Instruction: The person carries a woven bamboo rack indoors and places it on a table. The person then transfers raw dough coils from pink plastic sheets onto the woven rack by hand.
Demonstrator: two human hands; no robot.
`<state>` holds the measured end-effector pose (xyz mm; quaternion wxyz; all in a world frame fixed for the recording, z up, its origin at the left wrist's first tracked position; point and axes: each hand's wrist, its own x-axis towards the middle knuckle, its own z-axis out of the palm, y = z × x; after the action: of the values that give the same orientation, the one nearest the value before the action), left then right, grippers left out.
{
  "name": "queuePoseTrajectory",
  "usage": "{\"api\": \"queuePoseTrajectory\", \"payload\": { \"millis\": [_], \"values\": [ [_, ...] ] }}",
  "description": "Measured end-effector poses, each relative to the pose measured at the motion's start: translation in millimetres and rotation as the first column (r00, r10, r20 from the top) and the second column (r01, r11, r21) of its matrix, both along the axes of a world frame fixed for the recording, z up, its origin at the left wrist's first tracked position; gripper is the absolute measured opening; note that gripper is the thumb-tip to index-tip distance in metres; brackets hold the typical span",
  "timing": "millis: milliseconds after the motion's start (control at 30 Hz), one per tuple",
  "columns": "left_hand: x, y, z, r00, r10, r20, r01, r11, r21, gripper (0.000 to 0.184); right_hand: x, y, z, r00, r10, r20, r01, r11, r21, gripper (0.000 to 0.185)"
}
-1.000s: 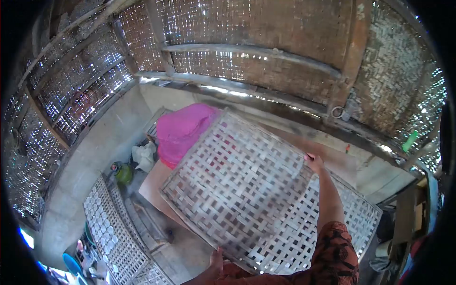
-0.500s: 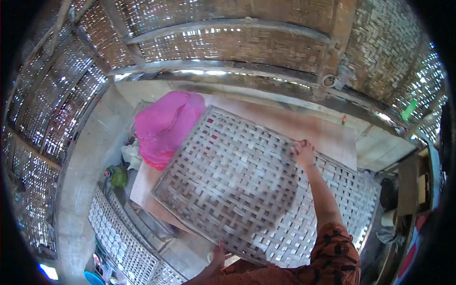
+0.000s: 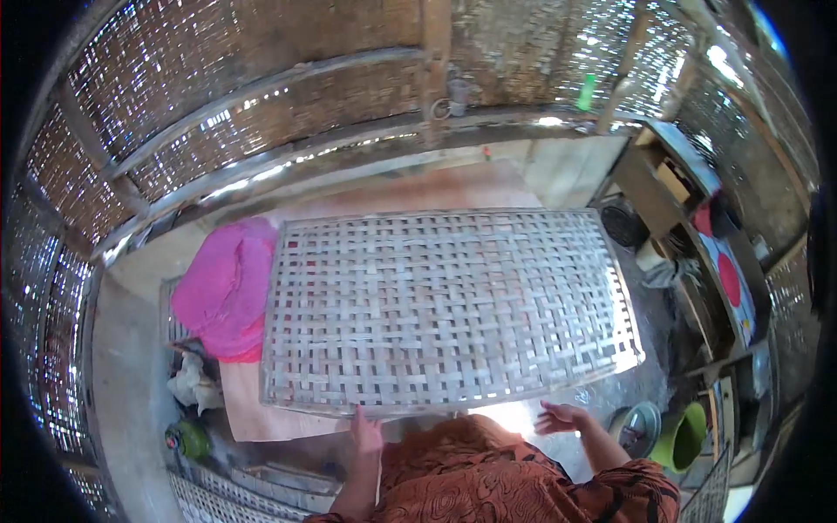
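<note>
A large rectangular woven bamboo tray (image 3: 436,305) lies over a light wooden board, its long near edge toward my body. My left hand (image 3: 367,436) is at that near edge, one digit showing on the rim and the other fingers mostly hidden; it appears closed around the frame. Off to the right, my right hand (image 3: 562,419) hangs in the air below the tray's near right part, fingers apart and holding nothing. Bright pink mesh material (image 3: 228,283) is piled against the tray's left edge, partly beneath it.
The wooden board (image 3: 279,425) shows past the tray. At lower left are a green gas cylinder (image 3: 187,439) and another woven tray (image 3: 196,501). A green bucket (image 3: 683,438) and a metal pot (image 3: 641,427) stand at right, below wooden shelving (image 3: 671,235).
My right hand has let go of the tray's far edge and come back toward my body. The view has turned right, bringing the bucket and shelves into sight.
</note>
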<state>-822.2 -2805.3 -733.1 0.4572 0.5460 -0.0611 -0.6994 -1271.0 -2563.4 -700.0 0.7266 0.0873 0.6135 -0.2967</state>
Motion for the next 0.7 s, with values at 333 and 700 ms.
{"api": "queuePoseTrajectory", "payload": {
  "millis": [333, 700],
  "values": [
    [3, -62, 103, 0.961, -0.226, -0.158, 0.164, 0.930, -0.330, 0.040, 10, -58, -13, 0.493, -0.770, 0.406, 0.825, 0.265, -0.500, 0.037],
    [-53, -175, 137, 0.920, -0.241, -0.308, 0.041, 0.843, -0.537, 0.046, -17, -160, 127, 0.581, -0.757, 0.299, 0.588, 0.136, -0.797, 0.061]
  ]
}}
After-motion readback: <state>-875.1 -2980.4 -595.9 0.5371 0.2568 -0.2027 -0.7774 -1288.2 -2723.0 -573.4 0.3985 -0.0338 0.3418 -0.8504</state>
